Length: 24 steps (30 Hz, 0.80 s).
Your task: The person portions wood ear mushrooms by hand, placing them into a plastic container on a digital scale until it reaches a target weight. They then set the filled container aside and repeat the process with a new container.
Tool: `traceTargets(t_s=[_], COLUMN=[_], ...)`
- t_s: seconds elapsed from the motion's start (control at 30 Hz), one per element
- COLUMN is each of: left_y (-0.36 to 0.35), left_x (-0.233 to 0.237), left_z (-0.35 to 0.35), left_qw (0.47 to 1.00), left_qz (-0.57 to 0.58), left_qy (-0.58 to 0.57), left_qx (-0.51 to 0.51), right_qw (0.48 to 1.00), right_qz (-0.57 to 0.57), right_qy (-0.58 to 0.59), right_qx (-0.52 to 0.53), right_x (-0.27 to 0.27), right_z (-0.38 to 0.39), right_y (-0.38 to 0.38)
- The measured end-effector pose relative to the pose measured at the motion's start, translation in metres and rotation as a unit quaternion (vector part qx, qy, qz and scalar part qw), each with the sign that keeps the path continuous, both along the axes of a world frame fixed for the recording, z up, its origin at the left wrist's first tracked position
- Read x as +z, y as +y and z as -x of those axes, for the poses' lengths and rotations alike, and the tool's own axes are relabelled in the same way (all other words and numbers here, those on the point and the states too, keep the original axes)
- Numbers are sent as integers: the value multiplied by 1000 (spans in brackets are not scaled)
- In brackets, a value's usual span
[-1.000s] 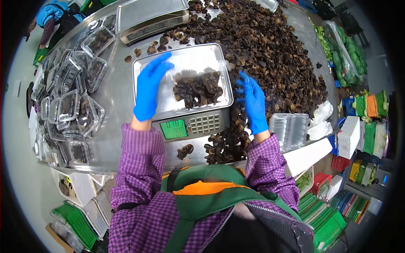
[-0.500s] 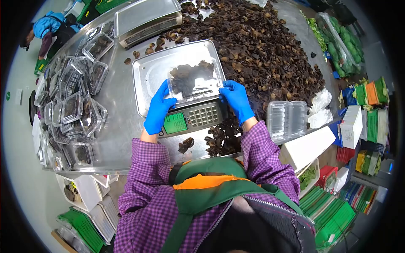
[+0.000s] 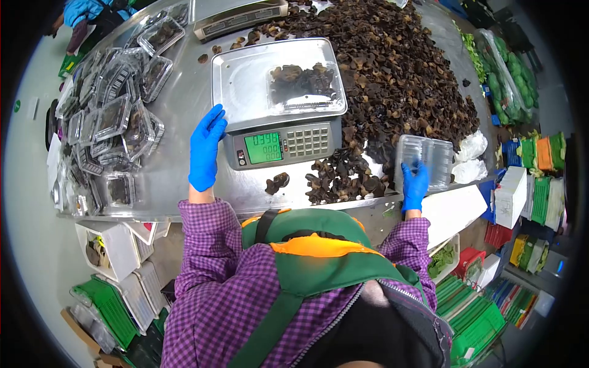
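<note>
My left hand (image 3: 206, 149), in a blue glove, is beside the left edge of the scale's metal tray (image 3: 245, 80), fingers stretched out and holding nothing. On the tray lies a clear plastic box (image 3: 304, 89) with dark mushroom pieces inside. Below the tray the scale's green display (image 3: 263, 147) is lit. My right hand (image 3: 415, 184), also gloved in blue, is at the clear empty plastic containers (image 3: 432, 156) on the right, its fingers apart over their lower left part. Whether it grips them cannot be made out.
A big heap of dark mushrooms (image 3: 392, 67) covers the upper right of the metal table, with a small pile (image 3: 343, 181) near the front edge. Filled clear boxes (image 3: 113, 116) are stacked at left. Another scale (image 3: 239, 18) stands behind. A co-worker (image 3: 95, 18) is at the upper left.
Both hands have let go of the box, which now rests on the tray. My right hand has moved right to the empty containers, my left to the tray's left edge. The view has shifted.
</note>
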<state>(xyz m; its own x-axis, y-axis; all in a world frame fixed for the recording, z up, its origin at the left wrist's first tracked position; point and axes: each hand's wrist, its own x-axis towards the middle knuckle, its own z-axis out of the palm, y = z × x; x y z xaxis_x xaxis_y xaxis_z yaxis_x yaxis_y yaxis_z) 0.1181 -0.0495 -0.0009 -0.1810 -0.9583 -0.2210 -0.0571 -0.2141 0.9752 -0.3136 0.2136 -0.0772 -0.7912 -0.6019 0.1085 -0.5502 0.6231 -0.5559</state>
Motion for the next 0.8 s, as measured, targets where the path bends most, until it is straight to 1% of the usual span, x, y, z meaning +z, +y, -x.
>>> traceTargets(t_s=[0.03,0.1,0.13,0.2,0.23,0.33,0.37,0.4,0.43,0.47,0.5,0.53,0.57,0.6,0.63,0.67,0.7,0.73,0.77,0.8], left_y=[1,1,0,-2,-5,-14,-19,-24,-32,-40,-49,-63,-80,-94,-92,-96,-114,-113,-98,-97], left_x=[3,10,13,19,19,14,11,7,3,-2,-9,-23,-45,-61,-52,-50,-89,-85,-58,-59], left_z=[2,8,12,23,28,44,50,55,61,68,76,87,96,108,113,119,128,132,129,128], left_qw=[1000,999,999,999,999,998,997,996,996,996,996,998,995,987,994,990,987,990,988,980], left_qz=[0,35,36,42,43,48,52,57,41,43,48,60,96,132,95,74,143,96,86,36], left_qy=[2,-3,-2,14,17,33,43,52,62,62,62,29,-24,-94,-37,-106,-50,59,102,171], left_qx=[3,-14,-11,-22,-20,-31,-42,-53,-53,-49,-41,-12,-7,0,-27,-54,-56,-88,-77,-95], right_qw=[1000,991,991,991,995,995,989,989,971,942,930,937,931,930,915,905,920,944,968,967], right_qz=[0,-57,-57,54,33,4,-1,-1,40,81,94,85,115,87,141,177,136,127,154,212], right_qy=[2,-120,-119,-106,-88,-88,-134,-134,-231,-326,-355,-339,-347,-356,-377,-387,-365,-299,-194,-133], right_qx=[3,-15,-12,53,33,47,61,66,35,6,10,-13,-11,-37,-9,-8,-51,-61,-26,-45], right_x=[-5,-11,-13,-15,-9,-19,-18,-15,-12,-8,-9,-1,-5,28,17,22,20,17,0,35], right_z=[2,5,7,4,-4,7,18,25,30,36,44,44,49,32,41,43,56,73,103,78], right_y=[2,5,3,-4,-8,1,5,9,13,17,24,25,28,23,28,30,33,38,48,34])
